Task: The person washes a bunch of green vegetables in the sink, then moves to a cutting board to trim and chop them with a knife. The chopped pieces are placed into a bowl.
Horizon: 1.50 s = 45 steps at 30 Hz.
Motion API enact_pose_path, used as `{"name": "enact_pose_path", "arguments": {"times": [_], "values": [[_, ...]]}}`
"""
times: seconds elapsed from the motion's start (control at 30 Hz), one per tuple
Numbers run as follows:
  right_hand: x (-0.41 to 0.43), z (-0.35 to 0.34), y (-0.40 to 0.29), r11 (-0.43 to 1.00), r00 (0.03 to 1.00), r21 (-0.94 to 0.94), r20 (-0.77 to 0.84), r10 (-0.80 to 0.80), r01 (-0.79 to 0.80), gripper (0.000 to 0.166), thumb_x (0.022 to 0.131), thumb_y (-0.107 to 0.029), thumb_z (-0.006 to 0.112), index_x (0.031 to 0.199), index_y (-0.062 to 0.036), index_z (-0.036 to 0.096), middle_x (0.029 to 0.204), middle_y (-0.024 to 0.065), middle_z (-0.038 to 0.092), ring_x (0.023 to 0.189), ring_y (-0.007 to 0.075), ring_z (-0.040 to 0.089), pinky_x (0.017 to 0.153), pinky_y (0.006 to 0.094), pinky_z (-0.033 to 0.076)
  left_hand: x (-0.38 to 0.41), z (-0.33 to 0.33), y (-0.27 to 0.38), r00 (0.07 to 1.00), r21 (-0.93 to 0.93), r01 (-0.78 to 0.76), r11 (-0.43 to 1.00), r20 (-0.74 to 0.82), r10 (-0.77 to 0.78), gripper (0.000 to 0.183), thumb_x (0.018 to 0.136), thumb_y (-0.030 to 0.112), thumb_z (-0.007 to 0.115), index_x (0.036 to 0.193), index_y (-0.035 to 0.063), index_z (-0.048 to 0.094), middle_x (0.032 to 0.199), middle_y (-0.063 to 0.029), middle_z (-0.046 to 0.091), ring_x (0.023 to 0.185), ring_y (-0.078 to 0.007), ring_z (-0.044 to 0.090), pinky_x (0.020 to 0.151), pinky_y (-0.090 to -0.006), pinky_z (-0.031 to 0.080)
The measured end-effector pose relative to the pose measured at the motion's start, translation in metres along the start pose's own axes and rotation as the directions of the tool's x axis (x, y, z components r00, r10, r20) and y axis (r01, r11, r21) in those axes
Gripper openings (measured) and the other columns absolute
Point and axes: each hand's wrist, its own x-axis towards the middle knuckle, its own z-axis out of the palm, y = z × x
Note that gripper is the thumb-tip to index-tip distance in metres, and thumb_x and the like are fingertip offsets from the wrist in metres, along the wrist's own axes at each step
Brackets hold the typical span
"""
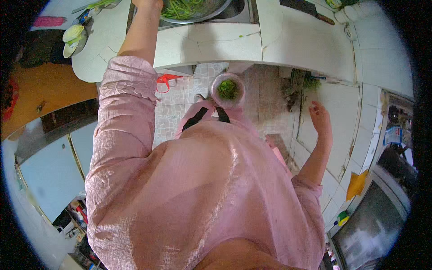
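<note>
My left arm reaches up to the sink at the top edge, where only the wrist and the base of my left hand (148, 4) show; the fingers are cut off by the frame. Just right of it, a metal basin (216, 12) with long green vegetable stalks (182, 8) sits over the sink (248, 15). My right hand (318, 113) hangs low at the right, fingers loosely curled, with nothing visible in it; its fingertips are slightly blurred. A round bin (241, 94) holding green scraps (228, 89) stands on the floor below the counter.
A cleaver (300, 7) lies on the white tiled counter (222, 44), right of the sink. At the left, a bowl (69, 50) with a pale green vegetable (73, 34) stands near the counter edge. A red bag (165, 79) is below the counter. A cabinet door (337, 125) is beside my right hand.
</note>
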Motion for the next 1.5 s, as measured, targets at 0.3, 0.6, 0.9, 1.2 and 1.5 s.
{"name": "enact_pose_path", "arguments": {"times": [0.3, 0.6, 0.9, 1.2, 1.5], "values": [[-0.067, 0.038, 0.023, 0.997, 0.988, 0.009, -0.133, 0.078, -0.078, 0.035, 0.085, -0.030, 0.058, 0.111, -0.0066, 0.058, 0.094, 0.0171, 0.065, 0.090, 0.0338, 0.061, 0.076, 0.0402, 0.048, -0.011, -0.001, 0.022, 0.987, -0.079, -0.032, 0.996, 0.154, 0.044, 0.020, 0.080, 0.004, 0.060, 0.099, -0.0026, 0.055, 0.089, -0.0120, 0.058, 0.083, -0.0243, 0.057, 0.072, -0.0398, 0.048], [-0.154, 0.100, 0.049, 0.947, 0.958, 0.219, -0.110, 0.263, -0.235, 0.037, 0.084, -0.030, 0.059, 0.113, -0.0070, 0.057, 0.086, 0.0180, 0.065, 0.082, 0.0345, 0.063, 0.072, 0.0421, 0.048, -0.023, 0.003, 0.032, 0.983, -0.038, -0.090, 0.995, 0.159, 0.095, 0.036, 0.081, 0.003, 0.061, 0.114, -0.0035, 0.048, 0.104, -0.0150, 0.055, 0.088, -0.0269, 0.057, 0.074, -0.0409, 0.050], [-0.192, 0.117, 0.091, 0.894, 0.889, 0.169, -0.132, 0.438, -0.416, 0.037, 0.080, -0.028, 0.061, 0.111, -0.0075, 0.060, 0.088, 0.0176, 0.066, 0.083, 0.0350, 0.063, 0.074, 0.0425, 0.048, 0.042, 0.014, -0.009, 0.979, 0.075, 0.141, 0.987, 0.139, -0.150, 0.069, 0.077, 0.002, 0.066, 0.131, -0.0050, 0.024, 0.121, -0.0212, 0.045, 0.100, -0.0314, 0.054, 0.070, -0.0430, 0.054], [-0.107, 0.039, 0.145, 0.871, 0.938, 0.461, -0.196, 0.287, -0.170, 0.039, 0.081, -0.024, 0.063, 0.112, -0.0018, 0.059, 0.094, 0.0176, 0.065, 0.083, 0.0278, 0.063, 0.073, 0.0342, 0.049, 0.059, -0.019, -0.016, 0.979, 0.309, 0.082, 0.948, 0.154, -0.135, 0.051, 0.088, 0.034, 0.054, 0.128, 0.0046, 0.044, 0.129, -0.0127, 0.043, 0.109, -0.0284, 0.048, 0.089, -0.0406, 0.042], [0.061, -0.256, 0.235, 0.962, 0.263, 0.171, -0.958, 0.112, 0.214, 0.040, 0.077, -0.020, 0.066, 0.111, -0.0015, 0.055, 0.101, 0.0174, 0.057, 0.093, 0.0309, 0.057, 0.081, 0.0376, 0.045, 0.081, -0.010, -0.038, 0.976, 0.410, -0.033, 0.912, -0.182, 0.117, 0.047, 0.089, 0.028, 0.053, 0.125, -0.0008, 0.045, 0.128, -0.0149, 0.045, 0.111, -0.0327, 0.048, 0.090, -0.0500, 0.043]]}}
